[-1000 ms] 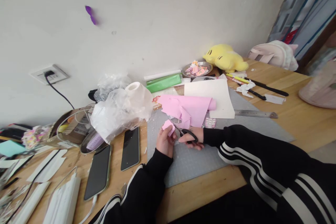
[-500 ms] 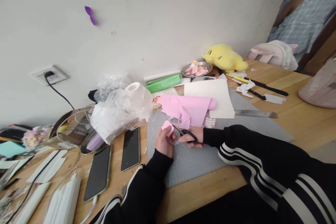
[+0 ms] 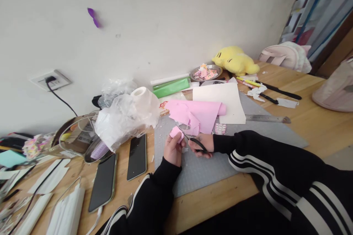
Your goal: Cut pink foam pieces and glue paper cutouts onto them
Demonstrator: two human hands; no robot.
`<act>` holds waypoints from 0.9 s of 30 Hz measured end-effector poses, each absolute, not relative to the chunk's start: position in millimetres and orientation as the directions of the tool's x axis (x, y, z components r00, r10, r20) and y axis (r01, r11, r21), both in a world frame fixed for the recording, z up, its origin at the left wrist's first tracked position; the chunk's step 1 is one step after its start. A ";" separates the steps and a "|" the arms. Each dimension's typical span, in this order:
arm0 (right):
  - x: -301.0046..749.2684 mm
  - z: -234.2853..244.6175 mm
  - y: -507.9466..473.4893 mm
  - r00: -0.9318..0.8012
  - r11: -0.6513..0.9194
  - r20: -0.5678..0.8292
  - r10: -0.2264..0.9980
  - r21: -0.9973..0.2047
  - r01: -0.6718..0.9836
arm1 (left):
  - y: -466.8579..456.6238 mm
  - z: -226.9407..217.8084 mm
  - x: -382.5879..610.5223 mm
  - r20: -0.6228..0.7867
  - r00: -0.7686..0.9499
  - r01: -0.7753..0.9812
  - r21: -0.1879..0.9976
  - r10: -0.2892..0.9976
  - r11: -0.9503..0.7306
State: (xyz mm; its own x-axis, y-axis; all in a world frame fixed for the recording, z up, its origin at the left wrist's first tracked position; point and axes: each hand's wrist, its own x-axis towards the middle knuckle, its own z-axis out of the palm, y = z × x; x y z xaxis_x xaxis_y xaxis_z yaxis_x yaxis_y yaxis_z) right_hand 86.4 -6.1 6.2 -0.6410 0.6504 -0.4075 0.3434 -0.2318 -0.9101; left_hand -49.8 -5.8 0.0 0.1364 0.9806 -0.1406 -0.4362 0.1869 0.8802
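My left hand (image 3: 173,149) pinches a small piece of pink paper (image 3: 176,133) over the grey cutting mat (image 3: 198,172). Black-handled scissors (image 3: 199,144) are in my right hand (image 3: 205,142), their blades against the edge of that piece. How far the blades are apart is too small to tell. Just beyond my hands lies a larger pink sheet (image 3: 205,112), partly rolled, with cut scraps on it. A small white-and-pink patterned piece (image 3: 220,129) rests beside my right wrist.
White card (image 3: 231,99) and a metal ruler (image 3: 267,118) lie to the right. Behind are a bowl of cutouts (image 3: 206,73) and a yellow plush toy (image 3: 235,60). Leftward are a plastic bag (image 3: 118,121), two phones (image 3: 137,156) and a power strip (image 3: 66,211).
My right hand and the scissors have turned slightly against the pink piece, which my left hand still holds. The person at the upper right is out of view now.
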 end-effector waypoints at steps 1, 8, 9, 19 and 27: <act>87.2 5.7 -6.2 -0.666 -0.221 -0.386 0.638 -0.921 0.322 | -6.3 -0.1 -49.6 -0.129 0.131 -0.440 0.881 0.983 0.174; 88.2 7.1 -7.4 -0.706 -0.201 -0.335 0.624 -0.942 0.270 | -8.1 -3.5 -49.0 -0.069 0.112 -0.422 0.900 0.991 0.111; 87.2 7.2 -7.8 -0.693 -0.204 -0.338 0.636 -0.941 0.272 | -8.2 -3.9 -49.0 -0.071 0.114 -0.415 0.903 0.991 0.113; 78.8 5.3 -11.1 -0.534 -0.267 -0.404 0.743 -0.910 0.317 | -7.3 -5.4 -48.9 -0.132 0.121 -0.408 0.897 0.984 0.171; 78.1 4.3 -12.3 -0.524 -0.305 -0.408 0.748 -0.912 0.275 | -5.6 -6.1 -49.5 -0.135 0.114 -0.406 0.898 0.984 0.170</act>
